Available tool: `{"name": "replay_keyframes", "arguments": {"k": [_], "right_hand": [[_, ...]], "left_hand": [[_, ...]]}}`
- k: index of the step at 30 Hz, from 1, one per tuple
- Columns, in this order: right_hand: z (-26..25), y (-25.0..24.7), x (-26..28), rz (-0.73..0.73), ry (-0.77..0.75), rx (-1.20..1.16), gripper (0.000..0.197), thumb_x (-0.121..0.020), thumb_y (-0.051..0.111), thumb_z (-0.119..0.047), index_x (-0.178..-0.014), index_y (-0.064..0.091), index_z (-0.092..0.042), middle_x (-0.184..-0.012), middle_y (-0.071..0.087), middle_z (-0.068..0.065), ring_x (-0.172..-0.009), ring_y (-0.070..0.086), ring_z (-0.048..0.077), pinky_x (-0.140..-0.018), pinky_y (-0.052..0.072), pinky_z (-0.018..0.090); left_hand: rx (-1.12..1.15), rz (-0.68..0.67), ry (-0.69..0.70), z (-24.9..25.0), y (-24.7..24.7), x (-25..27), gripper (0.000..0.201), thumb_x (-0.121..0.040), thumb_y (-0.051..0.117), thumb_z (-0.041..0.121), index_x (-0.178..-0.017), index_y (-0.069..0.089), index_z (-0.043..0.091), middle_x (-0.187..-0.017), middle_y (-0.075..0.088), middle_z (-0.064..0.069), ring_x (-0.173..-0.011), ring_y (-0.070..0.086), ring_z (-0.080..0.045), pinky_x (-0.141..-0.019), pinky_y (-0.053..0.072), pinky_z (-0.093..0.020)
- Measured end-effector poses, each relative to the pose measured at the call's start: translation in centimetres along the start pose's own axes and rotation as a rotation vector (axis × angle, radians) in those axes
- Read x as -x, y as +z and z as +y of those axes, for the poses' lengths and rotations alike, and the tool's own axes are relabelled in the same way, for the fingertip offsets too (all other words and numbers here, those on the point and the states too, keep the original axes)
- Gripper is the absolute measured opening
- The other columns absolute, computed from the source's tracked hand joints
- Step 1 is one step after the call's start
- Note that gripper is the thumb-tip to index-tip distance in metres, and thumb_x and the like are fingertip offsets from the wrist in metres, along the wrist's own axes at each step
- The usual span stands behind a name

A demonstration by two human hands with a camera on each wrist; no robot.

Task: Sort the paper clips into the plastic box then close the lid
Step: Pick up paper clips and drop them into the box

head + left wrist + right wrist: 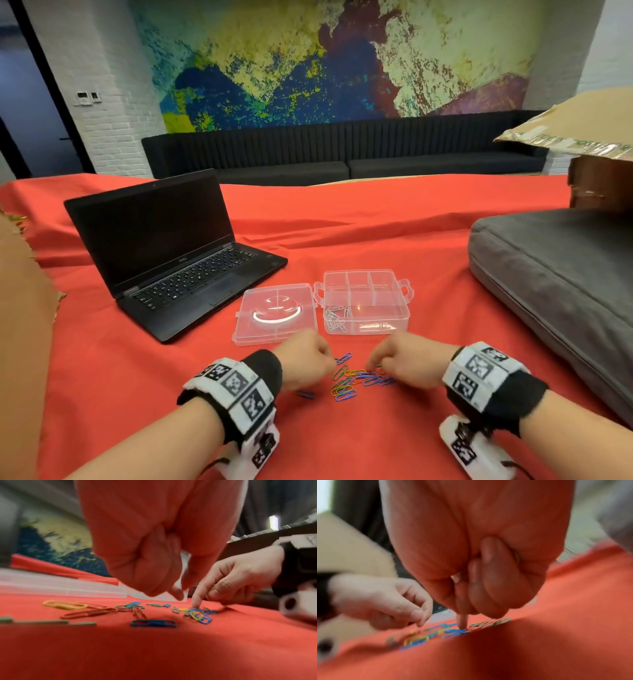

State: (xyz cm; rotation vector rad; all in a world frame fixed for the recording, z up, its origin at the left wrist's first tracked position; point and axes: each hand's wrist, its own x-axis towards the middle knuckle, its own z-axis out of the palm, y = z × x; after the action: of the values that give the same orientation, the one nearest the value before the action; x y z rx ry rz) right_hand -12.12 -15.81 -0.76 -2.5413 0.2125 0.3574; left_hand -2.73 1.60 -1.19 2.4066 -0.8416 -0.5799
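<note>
Both of my hands are low over the coloured paper clips (354, 378) on the red table (394, 246). My left hand (305, 363) is curled, thumb and forefinger nearly meeting just above the clips; I cannot tell whether it has one pinched. My right hand (404, 363) has most fingers curled in and its forefinger (197, 599) pointing straight down, tip pressed on a blue clip at the pile's right side; a yellowish glint inside the curled fingers may be a clip, but the right wrist view is too blurred to say.

I count roughly a dozen or more coloured clips in a loose heap between the hands, long axes mostly running left to right or slightly diagonal, plus one blue clip (306, 394) lying apart under my left hand.

One clear plastic box (366, 301) sits just beyond, its long axis left to right, with a small cluster of silver clips (335, 320) in its near-left corner. Its one lid (274, 313) lies flat just beside it on the left. One open laptop (171, 246) stands far left, one grey cushion (561, 284) to the right.
</note>
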Motion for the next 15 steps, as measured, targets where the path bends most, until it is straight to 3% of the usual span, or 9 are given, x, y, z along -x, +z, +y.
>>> {"name": "replay_keyframes", "arguments": {"k": [2,4,6,11,15], "right_hand": [[0.0,0.1,0.2,0.011,-0.070,0.208,0.041,-0.087,0.043,-0.010,-0.119,0.067,-0.020,-0.110,0.071,0.001,-0.094,0.063,0.012,-0.073,0.037,0.012],[0.0,-0.1,0.7,0.008,-0.084,0.290,0.042,-0.086,0.045,-0.011,-0.119,0.067,-0.022,-0.121,0.068,-0.002,-0.112,0.060,0.015,-0.084,0.040,0.016],[0.3,-0.5,0.6,0.026,-0.079,0.333,0.039,-0.084,0.048,-0.012,-0.114,0.070,-0.023,-0.116,0.071,-0.002,-0.108,0.062,0.016,-0.085,0.043,0.019],[-1.0,-0.4,-1.8,0.122,-0.065,0.269,0.023,-0.074,0.057,-0.018,-0.087,0.076,-0.018,-0.078,0.073,0.002,-0.074,0.064,0.016,-0.067,0.051,0.026],[-2.6,0.4,-3.5,0.131,-0.057,0.345,0.014,-0.072,0.065,-0.019,-0.080,0.075,-0.013,-0.079,0.075,0.006,-0.068,0.063,0.020,-0.064,0.052,0.026]], "left_hand": [[-0.174,-0.066,0.080,-0.1,0.3,0.2,0.012,-0.080,0.062,0.026,-0.073,0.066,0.017,-0.061,0.057,0.001,-0.055,0.050,-0.011,-0.058,0.043,-0.020],[-0.242,-0.101,0.102,-0.2,0.3,0.4,0.014,-0.077,0.068,0.030,-0.077,0.071,0.017,-0.067,0.060,0.003,-0.060,0.052,-0.009,-0.059,0.043,-0.019],[-0.281,-0.110,0.134,-0.3,0.2,0.4,0.013,-0.078,0.067,0.024,-0.080,0.073,0.013,-0.064,0.059,0.007,-0.057,0.050,-0.003,-0.055,0.039,-0.014],[-0.245,-0.111,0.117,-1.0,-0.6,0.3,0.012,-0.079,0.066,0.016,-0.081,0.073,0.007,-0.066,0.064,0.002,-0.054,0.053,0.000,-0.055,0.040,-0.012],[-0.106,-0.089,0.055,-1.8,-2.0,0.6,0.010,-0.075,0.073,0.016,-0.078,0.074,0.006,-0.056,0.060,0.009,-0.047,0.052,0.003,-0.050,0.043,-0.011]]}}
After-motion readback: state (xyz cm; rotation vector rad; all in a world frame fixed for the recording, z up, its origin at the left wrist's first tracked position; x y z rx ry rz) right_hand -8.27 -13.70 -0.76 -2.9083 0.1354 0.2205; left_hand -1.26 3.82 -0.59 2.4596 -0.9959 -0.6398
